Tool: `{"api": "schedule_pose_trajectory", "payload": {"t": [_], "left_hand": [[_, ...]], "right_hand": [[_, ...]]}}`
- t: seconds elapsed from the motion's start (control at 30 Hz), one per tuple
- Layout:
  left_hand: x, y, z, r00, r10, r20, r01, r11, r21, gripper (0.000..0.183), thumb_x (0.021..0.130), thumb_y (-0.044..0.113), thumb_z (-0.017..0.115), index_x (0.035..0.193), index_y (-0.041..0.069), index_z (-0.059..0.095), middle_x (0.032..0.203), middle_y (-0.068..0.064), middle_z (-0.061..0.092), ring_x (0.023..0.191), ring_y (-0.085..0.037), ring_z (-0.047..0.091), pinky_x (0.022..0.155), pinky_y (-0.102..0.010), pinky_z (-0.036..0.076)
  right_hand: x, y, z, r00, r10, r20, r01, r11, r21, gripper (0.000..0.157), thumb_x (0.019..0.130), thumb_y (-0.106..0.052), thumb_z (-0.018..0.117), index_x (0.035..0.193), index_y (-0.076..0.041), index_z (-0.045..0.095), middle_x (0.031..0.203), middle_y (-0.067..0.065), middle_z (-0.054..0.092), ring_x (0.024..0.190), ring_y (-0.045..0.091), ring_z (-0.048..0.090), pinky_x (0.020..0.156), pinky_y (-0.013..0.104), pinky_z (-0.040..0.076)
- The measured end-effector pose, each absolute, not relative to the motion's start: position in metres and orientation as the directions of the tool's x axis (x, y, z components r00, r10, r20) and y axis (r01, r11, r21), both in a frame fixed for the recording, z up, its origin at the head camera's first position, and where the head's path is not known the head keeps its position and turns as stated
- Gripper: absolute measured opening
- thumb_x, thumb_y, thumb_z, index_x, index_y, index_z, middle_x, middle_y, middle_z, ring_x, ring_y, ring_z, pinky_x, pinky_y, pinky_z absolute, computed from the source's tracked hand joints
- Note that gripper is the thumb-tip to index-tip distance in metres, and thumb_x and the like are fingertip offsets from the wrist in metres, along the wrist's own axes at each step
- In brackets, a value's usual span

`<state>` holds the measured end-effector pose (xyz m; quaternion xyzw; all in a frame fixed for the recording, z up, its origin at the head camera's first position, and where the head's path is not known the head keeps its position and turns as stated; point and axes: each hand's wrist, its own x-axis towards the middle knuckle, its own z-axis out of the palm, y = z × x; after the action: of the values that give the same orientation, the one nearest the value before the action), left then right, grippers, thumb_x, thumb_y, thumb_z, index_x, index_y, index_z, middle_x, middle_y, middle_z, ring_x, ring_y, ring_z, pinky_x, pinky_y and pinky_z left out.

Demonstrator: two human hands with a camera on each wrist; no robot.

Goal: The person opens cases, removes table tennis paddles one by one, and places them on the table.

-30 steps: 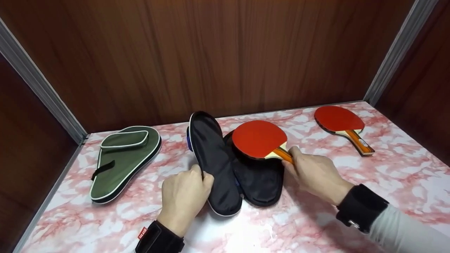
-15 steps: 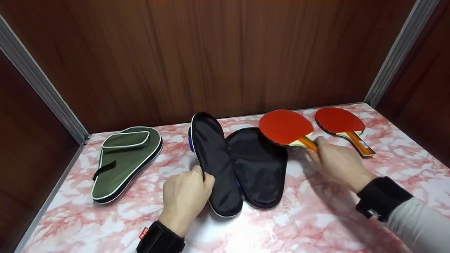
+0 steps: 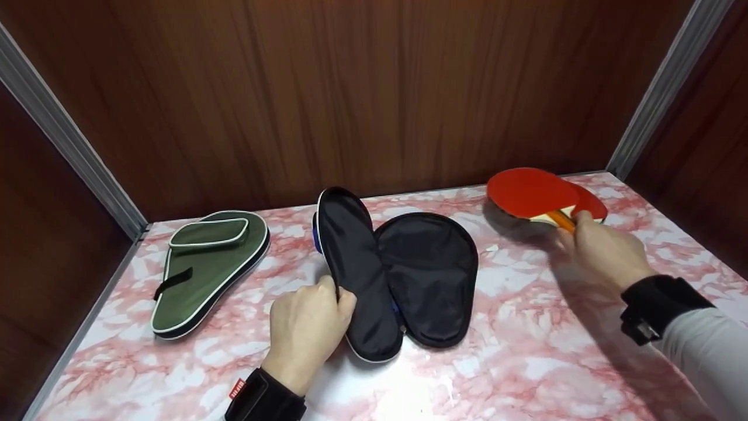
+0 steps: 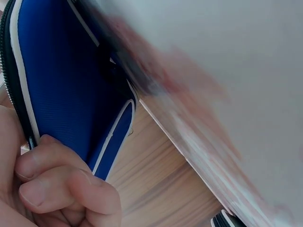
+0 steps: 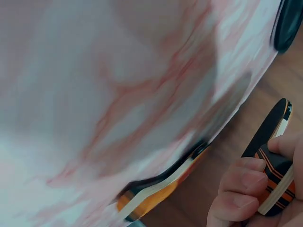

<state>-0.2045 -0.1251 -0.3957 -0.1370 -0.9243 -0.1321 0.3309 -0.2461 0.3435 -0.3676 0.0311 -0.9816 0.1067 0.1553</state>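
Note:
My left hand (image 3: 310,330) pinches the edge of the raised cover of a table tennis paddle case (image 3: 356,275), which lies unzipped with its black lining showing. The left wrist view shows the cover's blue outside (image 4: 61,85) above my curled fingers. At the back right, my right hand (image 3: 610,248) grips the orange handle of a red table tennis paddle (image 3: 529,192) held above the table. That paddle and the hand partly hide a second red paddle (image 3: 595,204) lying on the table. In the right wrist view, the held paddle's striped handle (image 5: 274,189) sits between thumb and fingers.
A green paddle case (image 3: 210,269) with white piping and a black strap lies at the left on the pink-and-white marbled table (image 3: 514,362). Dark wood panels (image 3: 374,93) with grey metal corner strips stand behind and at both sides.
My right hand has carried the held paddle from over the case toward the back right, now overlapping the second paddle in the head view. The case's lining is uncovered. My left hand has stayed put.

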Motion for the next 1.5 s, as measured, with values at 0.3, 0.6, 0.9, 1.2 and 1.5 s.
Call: {"api": "schedule_pose_trajectory", "payload": {"t": [0.3,0.6,0.9,1.2,1.5], "left_hand": [[-0.203,-0.129,-0.395,-0.748,0.161,0.643,0.336,0.929,0.158,0.027,0.09,0.021,0.07,0.069,0.007,0.058,0.053,-0.013,0.058,0.048,-0.041,0.061,0.044,-0.053,0.042],[-0.202,-0.132,-0.395,-0.757,0.158,0.634,0.331,0.929,0.163,0.028,0.091,0.021,0.07,0.07,0.007,0.058,0.053,-0.013,0.059,0.049,-0.041,0.062,0.044,-0.053,0.042],[-0.2,-0.133,-0.394,-0.755,0.161,0.636,0.331,0.93,0.159,0.029,0.091,0.021,0.07,0.069,0.008,0.057,0.053,-0.013,0.058,0.048,-0.041,0.061,0.044,-0.053,0.042],[-0.198,-0.134,-0.396,-0.723,0.166,0.671,0.349,0.926,0.147,0.028,0.088,0.02,0.071,0.068,0.008,0.056,0.051,-0.013,0.058,0.046,-0.041,0.061,0.042,-0.053,0.041],[-0.195,-0.134,-0.395,-0.722,0.157,0.674,0.345,0.926,0.155,0.027,0.088,0.02,0.071,0.068,0.008,0.057,0.052,-0.014,0.059,0.047,-0.042,0.062,0.043,-0.054,0.042]], "right_hand": [[-0.253,0.364,-0.368,-0.955,0.033,0.294,-0.025,0.981,-0.192,0.039,0.11,-0.024,0.058,0.112,0.014,0.047,0.065,0.015,0.053,0.049,0.038,0.054,0.045,0.057,0.046],[-0.263,0.38,-0.366,-0.965,0.132,0.227,0.083,0.974,-0.212,0.043,0.111,-0.024,0.051,0.117,0.019,0.047,0.087,0.032,0.058,0.073,0.052,0.062,0.063,0.07,0.051],[-0.265,0.389,-0.371,-0.962,0.167,0.214,0.12,0.969,-0.214,0.046,0.111,-0.022,0.051,0.118,0.023,0.045,0.1,0.041,0.053,0.091,0.06,0.059,0.079,0.076,0.051],[-0.268,0.392,-0.379,-0.963,0.156,0.219,0.108,0.97,-0.216,0.049,0.109,-0.02,0.05,0.12,0.027,0.047,0.1,0.043,0.054,0.093,0.062,0.059,0.079,0.078,0.05],[-0.267,0.393,-0.38,-0.965,0.175,0.194,0.132,0.967,-0.217,0.048,0.11,-0.023,0.053,0.113,0.026,0.047,0.098,0.044,0.055,0.091,0.061,0.06,0.079,0.077,0.052]]}}
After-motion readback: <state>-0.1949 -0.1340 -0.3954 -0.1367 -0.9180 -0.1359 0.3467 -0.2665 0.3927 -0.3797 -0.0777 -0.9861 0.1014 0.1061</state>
